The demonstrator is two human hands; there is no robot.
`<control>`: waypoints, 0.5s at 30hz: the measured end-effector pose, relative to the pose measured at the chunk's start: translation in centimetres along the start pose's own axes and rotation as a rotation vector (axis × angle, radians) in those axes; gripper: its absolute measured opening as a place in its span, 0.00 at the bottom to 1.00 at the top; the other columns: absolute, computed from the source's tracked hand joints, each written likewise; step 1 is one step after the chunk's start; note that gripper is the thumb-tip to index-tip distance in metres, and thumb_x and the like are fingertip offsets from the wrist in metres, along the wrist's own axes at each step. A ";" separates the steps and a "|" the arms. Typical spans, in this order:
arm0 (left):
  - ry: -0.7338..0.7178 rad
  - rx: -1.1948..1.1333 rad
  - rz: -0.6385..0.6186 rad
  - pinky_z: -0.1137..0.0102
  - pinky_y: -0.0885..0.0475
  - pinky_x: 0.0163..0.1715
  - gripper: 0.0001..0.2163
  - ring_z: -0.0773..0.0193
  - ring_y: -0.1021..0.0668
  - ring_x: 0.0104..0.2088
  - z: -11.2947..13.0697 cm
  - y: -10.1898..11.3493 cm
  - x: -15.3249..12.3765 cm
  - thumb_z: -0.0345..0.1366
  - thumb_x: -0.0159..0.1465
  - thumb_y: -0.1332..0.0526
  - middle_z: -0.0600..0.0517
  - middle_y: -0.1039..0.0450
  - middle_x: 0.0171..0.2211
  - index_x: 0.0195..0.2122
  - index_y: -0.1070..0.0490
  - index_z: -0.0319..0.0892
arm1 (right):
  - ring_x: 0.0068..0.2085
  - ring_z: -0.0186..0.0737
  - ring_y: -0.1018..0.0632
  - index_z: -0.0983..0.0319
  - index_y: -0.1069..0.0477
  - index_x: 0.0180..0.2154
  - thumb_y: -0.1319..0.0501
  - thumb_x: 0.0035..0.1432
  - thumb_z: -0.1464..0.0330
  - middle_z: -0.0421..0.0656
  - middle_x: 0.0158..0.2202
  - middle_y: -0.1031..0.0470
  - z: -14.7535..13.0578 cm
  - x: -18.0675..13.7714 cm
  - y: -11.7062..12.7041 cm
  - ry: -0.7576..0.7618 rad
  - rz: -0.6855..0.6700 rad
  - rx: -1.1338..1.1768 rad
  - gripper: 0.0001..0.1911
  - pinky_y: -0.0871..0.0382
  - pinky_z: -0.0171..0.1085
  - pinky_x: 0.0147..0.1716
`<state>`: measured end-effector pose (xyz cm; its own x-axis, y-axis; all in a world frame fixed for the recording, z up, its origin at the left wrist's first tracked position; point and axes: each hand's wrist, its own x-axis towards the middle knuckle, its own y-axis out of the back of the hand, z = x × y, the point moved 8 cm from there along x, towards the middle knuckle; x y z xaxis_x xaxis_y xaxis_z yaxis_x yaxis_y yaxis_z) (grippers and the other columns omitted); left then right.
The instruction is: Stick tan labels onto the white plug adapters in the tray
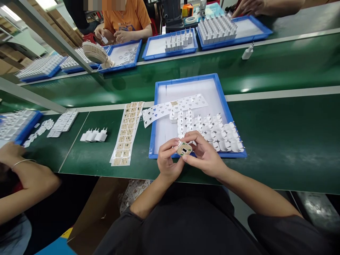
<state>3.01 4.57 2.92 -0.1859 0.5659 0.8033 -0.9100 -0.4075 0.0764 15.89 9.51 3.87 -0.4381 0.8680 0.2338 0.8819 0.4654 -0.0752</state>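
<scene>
Between my fingertips is a white plug charger [184,148], its end face turned up toward me with a tan sticker and a dark port opening on it. My left hand [170,159] pinches it from the left, and my right hand [205,154] grips it from the right. Just beyond my hands, a blue-rimmed tray [157,117] holds rows of white chargers [209,127] with their pins up. A partly used sticker sheet [175,106] lies across the tray's left rim. Left of the tray are sheets of tan stickers [126,134].
Several chargers [94,135] stand on the green bench at left, near white flat parts [63,123]. A co-worker's arm [29,177] rests at far left. Across the green belt [127,85], people work by more trays [170,44]; a lone charger [248,52] sits on the belt.
</scene>
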 end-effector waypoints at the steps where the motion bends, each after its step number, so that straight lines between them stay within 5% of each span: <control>1: -0.011 0.007 -0.006 0.54 0.16 0.51 0.20 0.57 0.17 0.52 0.1 0.0 -0.1 0.29 0.64 0.30 0.50 0.26 0.49 0.54 0.33 0.50 | 0.49 0.44 0.25 0.54 0.26 0.48 0.32 0.60 0.69 0.45 0.47 0.32 0.0 0.0 0.1 0.003 0.012 0.005 0.14 0.25 0.42 0.48; 9: -0.141 0.118 -0.035 0.56 0.15 0.49 0.18 0.58 0.16 0.49 1.2 -0.5 0.1 0.27 0.63 0.31 0.51 0.24 0.46 0.51 0.32 0.49 | 0.41 0.41 0.25 0.56 0.24 0.39 0.36 0.65 0.65 0.43 0.39 0.30 0.6 0.1 0.7 -0.014 0.093 0.034 0.03 0.27 0.39 0.36; 15: -0.093 0.091 -0.035 0.55 0.15 0.49 0.19 0.57 0.16 0.49 0.7 -0.2 0.0 0.29 0.63 0.29 0.51 0.25 0.46 0.51 0.33 0.49 | 0.45 0.44 0.23 0.56 0.21 0.39 0.38 0.66 0.67 0.44 0.41 0.25 0.3 0.3 1.4 0.015 0.062 -0.006 0.06 0.25 0.42 0.43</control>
<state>3.45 4.16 3.27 -0.1160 0.5133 0.8503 -0.8772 -0.4545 0.1547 16.97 10.52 3.56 -0.3804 0.8923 0.2430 0.9082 0.4100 -0.0838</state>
